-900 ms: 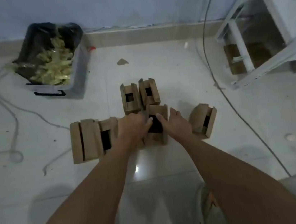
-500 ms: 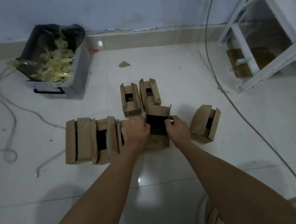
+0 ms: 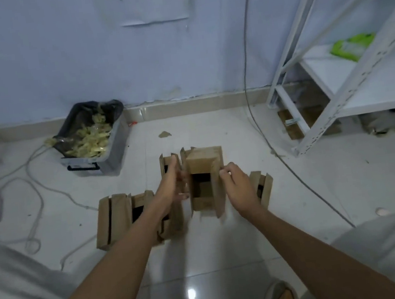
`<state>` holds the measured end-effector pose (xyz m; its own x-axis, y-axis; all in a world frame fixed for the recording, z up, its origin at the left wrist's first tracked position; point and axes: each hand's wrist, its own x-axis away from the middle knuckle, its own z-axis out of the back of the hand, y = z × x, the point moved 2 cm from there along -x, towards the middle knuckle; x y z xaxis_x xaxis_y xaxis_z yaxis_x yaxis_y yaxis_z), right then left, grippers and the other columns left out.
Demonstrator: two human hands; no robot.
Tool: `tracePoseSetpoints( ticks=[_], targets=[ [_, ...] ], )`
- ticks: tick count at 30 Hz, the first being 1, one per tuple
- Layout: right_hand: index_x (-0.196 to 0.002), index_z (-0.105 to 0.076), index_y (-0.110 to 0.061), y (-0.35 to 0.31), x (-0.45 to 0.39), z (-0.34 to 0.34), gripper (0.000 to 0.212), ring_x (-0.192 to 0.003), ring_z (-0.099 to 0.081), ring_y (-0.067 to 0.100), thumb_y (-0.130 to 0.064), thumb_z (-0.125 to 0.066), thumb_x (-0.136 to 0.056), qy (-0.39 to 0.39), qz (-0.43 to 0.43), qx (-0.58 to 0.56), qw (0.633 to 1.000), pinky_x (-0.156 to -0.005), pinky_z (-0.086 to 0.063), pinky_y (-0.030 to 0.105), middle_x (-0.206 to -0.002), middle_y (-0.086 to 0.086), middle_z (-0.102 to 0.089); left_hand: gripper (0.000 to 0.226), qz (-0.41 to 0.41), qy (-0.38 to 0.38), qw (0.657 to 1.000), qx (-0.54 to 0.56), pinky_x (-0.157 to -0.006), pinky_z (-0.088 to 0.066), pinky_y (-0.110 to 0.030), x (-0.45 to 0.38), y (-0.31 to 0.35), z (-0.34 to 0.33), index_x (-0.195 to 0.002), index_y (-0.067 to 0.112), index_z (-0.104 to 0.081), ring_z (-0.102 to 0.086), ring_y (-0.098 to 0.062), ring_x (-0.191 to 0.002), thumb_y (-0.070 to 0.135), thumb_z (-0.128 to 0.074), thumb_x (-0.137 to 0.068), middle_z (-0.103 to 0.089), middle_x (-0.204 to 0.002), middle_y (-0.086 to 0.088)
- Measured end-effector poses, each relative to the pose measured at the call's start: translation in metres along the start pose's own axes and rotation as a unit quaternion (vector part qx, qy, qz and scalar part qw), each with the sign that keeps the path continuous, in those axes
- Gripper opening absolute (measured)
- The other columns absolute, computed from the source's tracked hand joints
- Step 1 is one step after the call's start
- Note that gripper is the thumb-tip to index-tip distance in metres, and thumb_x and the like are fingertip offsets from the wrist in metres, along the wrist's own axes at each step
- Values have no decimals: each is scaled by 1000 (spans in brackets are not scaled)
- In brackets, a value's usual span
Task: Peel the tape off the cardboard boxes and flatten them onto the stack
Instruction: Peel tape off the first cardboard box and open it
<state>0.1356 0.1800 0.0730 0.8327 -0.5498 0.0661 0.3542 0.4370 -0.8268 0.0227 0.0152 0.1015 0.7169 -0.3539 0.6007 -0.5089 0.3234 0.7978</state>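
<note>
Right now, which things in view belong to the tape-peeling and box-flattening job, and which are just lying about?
Job:
- brown cardboard box held up
- left hand, right hand on it
- brown cardboard boxes on the floor
- grey bin of yellowish scraps, probably peeled tape

Lying about:
- white metal shelving
- green packet
- white cable
- paper sign on wall

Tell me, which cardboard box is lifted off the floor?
The box between both hands, left hand and right hand; the other boxes rest on the floor.
</note>
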Motion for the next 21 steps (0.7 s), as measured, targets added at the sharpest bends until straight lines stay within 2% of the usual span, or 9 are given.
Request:
tracePoseSetpoints(
  ticks=[2, 5, 7, 9, 12, 14, 16, 18, 21],
  targets=[
    [-89, -50, -27, -14, 11, 8, 38, -85, -60, 17, -59, -32, -102, 18, 23, -51, 998, -80, -52, 49, -89, -6, -59, 69, -42, -21, 996, -74, -76, -61, -42, 15, 13, 7, -130, 22, -60, -70, -27, -98, 77, -35, -97, -68, -117, -7],
    [-122, -48, -45, -41, 19, 22, 40, -95, -69, 15, -74, -34, -99, 12, 4, -113, 994, -83, -60, 46, -103, -7, -69, 59, -92, -45, 977, -186, -78, -65, -45, 39, 31, 20, -139, 24, -47, -74, -26, -94, 60, -62, -95, -65, -121, -4],
    [-144, -35, -47, -61, 25, 35, 50, -92, -73, 18, -69, -46, -100, -26, 7, -117, 993, -76, -64, 40, -109, 0, -71, 54, -130, -59, 962, -232, -82, -64, -47, 59, 48, 26, -139, 23, -47, -71, -24, -98, 39, -72, -94, -63, -119, -4],
    [-150, -29, -46, -81, 30, 45, 63, -86, -76, 20, -61, -61, -98, -65, 31, -120, 990, -70, -65, 36, -108, 6, -71, 58, -169, -54, 948, -263, -88, -61, -48, 78, 63, 35, -139, 23, -48, -69, -24, -102, 27, -77, -89, -64, -122, -7],
    [-142, -30, -42, -119, 43, 50, 76, -82, -76, 19, -60, -76, -84, -87, 86, -53, 991, -73, -65, 45, -96, 3, -73, 81, -211, -32, 916, -340, -88, -61, -42, 112, 77, 47, -136, 22, -40, -66, -18, -104, 45, -87, -74, -62, -121, 0],
    [-130, -31, -36, -140, 49, 53, 81, -78, -75, 17, -67, -77, -71, -73, 92, -12, 993, -73, -64, 49, -91, -1, -74, 109, -269, -1, 875, -402, -91, -59, -41, 132, 86, 49, -145, 22, -31, -62, -18, -113, 60, -89, -60, -56, -131, 3],
    [-120, -33, -32, -160, 52, 59, 77, -72, -75, 16, -70, -76, -68, -63, 92, 4, 994, -71, -63, 51, -89, -2, -75, 129, -326, 48, 810, -484, -94, -55, -41, 148, 96, 50, -155, 24, -16, -57, -21, -121, 66, -87, -55, -45, -143, 3],
    [-110, -35, -31, -178, 58, 67, 67, -63, -72, 14, -72, -72, -72, -55, 121, 75, 988, -67, -62, 48, -79, -4, -74, 134, -364, 92, 735, -565, -88, -55, -42, 158, 104, 56, -157, 29, -4, -57, -25, -120, 68, -83, -56, -42, -147, -1],
    [-98, -39, -29, -197, 67, 78, 55, -67, -62, 15, -79, -59, -84, -26, 205, 275, 939, -64, -51, 38, -68, -8, -61, 134, -390, 105, 679, -613, -93, -54, -39, 164, 108, 76, -159, 29, 0, -55, -23, -123, 70, -76, -57, -43, -150, -1]
  ],
)
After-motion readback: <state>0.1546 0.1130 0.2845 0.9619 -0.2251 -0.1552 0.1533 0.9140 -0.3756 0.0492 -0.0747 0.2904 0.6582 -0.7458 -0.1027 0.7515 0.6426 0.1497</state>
